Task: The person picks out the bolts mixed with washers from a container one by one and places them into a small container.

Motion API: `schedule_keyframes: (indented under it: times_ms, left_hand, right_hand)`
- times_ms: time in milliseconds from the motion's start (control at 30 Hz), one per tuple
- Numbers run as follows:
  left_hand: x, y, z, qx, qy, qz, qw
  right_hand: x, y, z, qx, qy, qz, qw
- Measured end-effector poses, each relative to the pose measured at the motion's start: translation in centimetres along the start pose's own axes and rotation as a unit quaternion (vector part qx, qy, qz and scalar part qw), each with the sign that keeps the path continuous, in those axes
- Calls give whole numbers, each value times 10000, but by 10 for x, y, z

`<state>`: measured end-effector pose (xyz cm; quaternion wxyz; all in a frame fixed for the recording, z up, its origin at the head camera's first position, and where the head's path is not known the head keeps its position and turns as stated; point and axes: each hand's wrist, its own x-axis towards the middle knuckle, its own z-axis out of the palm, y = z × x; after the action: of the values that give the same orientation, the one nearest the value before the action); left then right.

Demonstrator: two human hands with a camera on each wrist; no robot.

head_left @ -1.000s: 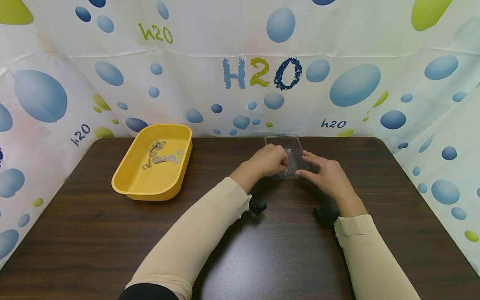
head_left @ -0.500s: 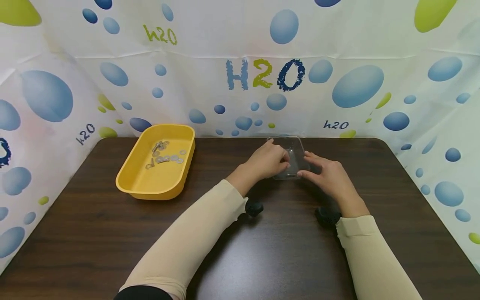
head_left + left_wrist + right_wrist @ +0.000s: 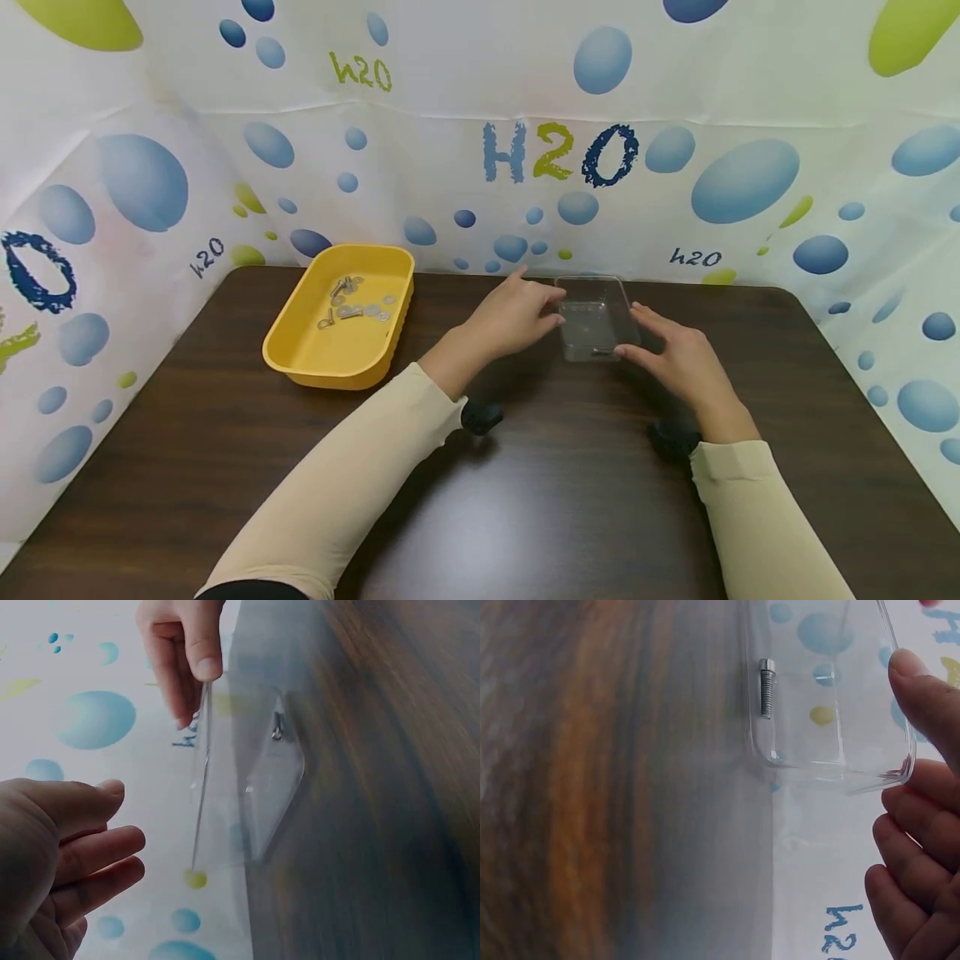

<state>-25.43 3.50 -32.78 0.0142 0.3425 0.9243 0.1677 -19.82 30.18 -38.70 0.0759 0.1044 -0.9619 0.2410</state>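
Observation:
A small clear plastic container (image 3: pixel 583 340) stands at the back of the table. In the right wrist view a metal socket-head bolt (image 3: pixel 766 690) lies inside it near one corner. My right hand (image 3: pixel 686 360) grips the container at its right side, thumb by the near corner and fingers along the outside. Just left of the container is my left hand (image 3: pixel 504 315), fingers loosely extended and holding nothing. The left wrist view shows a gap between that hand's fingertips (image 3: pixel 133 838) and the container's wall.
A yellow tray (image 3: pixel 318 360) stands at the back left, with several bolts and washers (image 3: pixel 371 310) on its floor. The dark wood table (image 3: pixel 480 500) meets a white printed cloth (image 3: pixel 450 108) along its back edge. Black wrist devices (image 3: pixel 482 417) sit under both wrists.
My left hand has lifted out from over the container and moved left, its fingers loosening. The bolt in the container has come into plain sight. The head view has shifted slightly left.

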Motion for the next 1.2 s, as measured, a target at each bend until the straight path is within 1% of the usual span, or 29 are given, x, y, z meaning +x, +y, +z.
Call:
schedule_keyframes:
  times_ms: [100,200,367,533,600,733,867,933,1000,1067,1200]
  left_hand:
    - [-17,-10,-6,-187,93,-158,9997]
    - [-36,-24,-13,-312,236,-337,9987]
    - [-69,-49,-25,-407,618,-600,9955]
    - [-104,-72,-32,-791,997,-959,9872]
    - [-118,-81,-36,-956,1061,-1130,9833]
    - [-142,-97,-41,-1133,1194,-1457,9755]
    - [-160,-114,-45,-1197,1355,-1608,9703]
    - [-168,-123,-47,-1230,1402,-1735,9670]
    - [-175,-132,-49,-1305,1436,-1923,9620]
    - [-180,-140,-52,-1366,1495,-2103,9564]
    - [-187,-152,-54,-1507,1596,-2301,9481]
  right_hand:
    - [0,-3,1,-46,-47,54,10000]
    - [1,-7,2,-49,-47,23,10000]
    - [5,-20,5,-27,55,-250,9997]
    - [12,-41,13,-6,119,-565,9983]
    - [15,-52,17,37,116,-649,9978]
    - [23,-77,25,187,177,-776,9967]
    - [29,-100,34,297,236,-927,9950]
    - [32,-112,40,331,195,-1009,9942]
    - [34,-124,47,370,115,-1084,9934]
    - [36,-137,54,422,4,-1159,9924]
    - [39,-163,68,566,-86,-1389,9887]
